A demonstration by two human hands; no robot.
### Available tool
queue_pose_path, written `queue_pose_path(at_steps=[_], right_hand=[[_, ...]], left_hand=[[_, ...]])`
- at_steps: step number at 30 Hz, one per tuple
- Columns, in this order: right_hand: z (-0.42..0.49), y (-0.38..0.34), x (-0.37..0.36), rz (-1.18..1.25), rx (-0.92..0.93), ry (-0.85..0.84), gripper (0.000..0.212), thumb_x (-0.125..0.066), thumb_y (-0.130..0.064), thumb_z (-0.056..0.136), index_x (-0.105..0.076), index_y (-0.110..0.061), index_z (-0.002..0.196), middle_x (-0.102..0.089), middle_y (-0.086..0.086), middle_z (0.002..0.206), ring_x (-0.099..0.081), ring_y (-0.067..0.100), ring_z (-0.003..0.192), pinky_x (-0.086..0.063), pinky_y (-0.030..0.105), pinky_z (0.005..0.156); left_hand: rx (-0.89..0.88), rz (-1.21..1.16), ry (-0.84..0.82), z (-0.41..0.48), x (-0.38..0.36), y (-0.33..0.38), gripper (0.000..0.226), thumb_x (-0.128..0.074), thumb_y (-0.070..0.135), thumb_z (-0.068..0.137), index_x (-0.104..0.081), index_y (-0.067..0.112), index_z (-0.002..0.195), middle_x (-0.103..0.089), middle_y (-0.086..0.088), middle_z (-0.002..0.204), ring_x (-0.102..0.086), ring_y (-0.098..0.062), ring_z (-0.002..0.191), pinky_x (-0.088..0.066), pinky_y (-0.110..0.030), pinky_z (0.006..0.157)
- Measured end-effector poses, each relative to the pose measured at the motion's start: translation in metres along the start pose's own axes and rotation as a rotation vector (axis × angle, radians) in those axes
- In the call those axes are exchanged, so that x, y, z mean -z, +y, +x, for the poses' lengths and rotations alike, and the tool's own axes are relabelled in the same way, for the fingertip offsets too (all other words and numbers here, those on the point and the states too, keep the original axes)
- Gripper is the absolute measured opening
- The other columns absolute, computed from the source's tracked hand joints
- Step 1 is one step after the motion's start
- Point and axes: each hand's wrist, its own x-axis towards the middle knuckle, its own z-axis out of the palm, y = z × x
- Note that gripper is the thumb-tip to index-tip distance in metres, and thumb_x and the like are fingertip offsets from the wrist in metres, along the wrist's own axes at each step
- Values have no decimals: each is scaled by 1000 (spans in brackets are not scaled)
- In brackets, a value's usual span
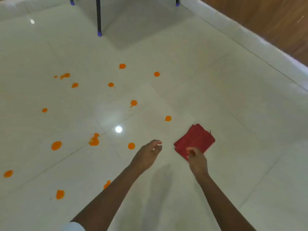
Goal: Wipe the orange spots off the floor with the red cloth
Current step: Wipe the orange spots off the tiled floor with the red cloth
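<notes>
A folded red cloth point(195, 139) lies flat on the white tiled floor point(216, 100) at centre right. My right hand point(196, 160) hovers over the cloth's near corner with fingers loosely curled, holding nothing. My left hand point(148, 155) hangs to the left of the cloth, fingers relaxed and empty. Several orange spots dot the floor, among them one point(131, 146) just left of my left hand, one point(168, 118) beyond the cloth, a larger smear point(94, 140) and a round blob point(56, 145) further left.
Dark table legs with purple feet point(99, 33) stand at the back. A white skirting point(250, 40) and a wooden wall point(266, 19) run along the right. A ceiling light glares off the tile point(118, 129).
</notes>
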Motion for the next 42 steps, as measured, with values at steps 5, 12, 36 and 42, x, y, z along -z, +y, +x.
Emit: queue_pose_path(at_steps=[5, 12, 36, 42], right_hand=[[70, 30, -28, -458, 76, -48, 45, -45, -29, 96, -39, -27, 141, -32, 7, 146, -26, 29, 133, -24, 45, 107], [61, 47, -66, -570, 244, -78, 35, -44, -44, 94, -53, -34, 126, -38, -3, 138, -29, 22, 126, -22, 40, 104], [55, -14, -207, -882, 643, -92, 51, -22, -48, 96, -7, -49, 145, 3, 11, 159, 7, 38, 144, -4, 66, 110], [-25, 0, -251, -869, 1133, -258, 50, -31, -45, 91, -29, -46, 141, -28, 11, 154, -21, 41, 140, -20, 63, 106]], left_hand=[[-94, 304, -10, 33, -25, -50, 32, -42, 32, 97, -50, 23, 126, -57, 6, 121, -55, -13, 103, -42, -27, 89], [-249, 677, 44, 36, -9, -92, 42, -39, 35, 98, -39, 20, 137, -45, 4, 138, -40, -13, 126, -38, -29, 93], [61, 947, 231, -36, 76, -214, 83, -35, 62, 89, -3, 15, 149, 7, -5, 159, 14, -20, 145, 7, -35, 117], [74, 869, 294, -66, 71, -234, 91, -45, 63, 84, -6, 13, 149, 3, -7, 159, 17, -22, 143, 12, -35, 115]])
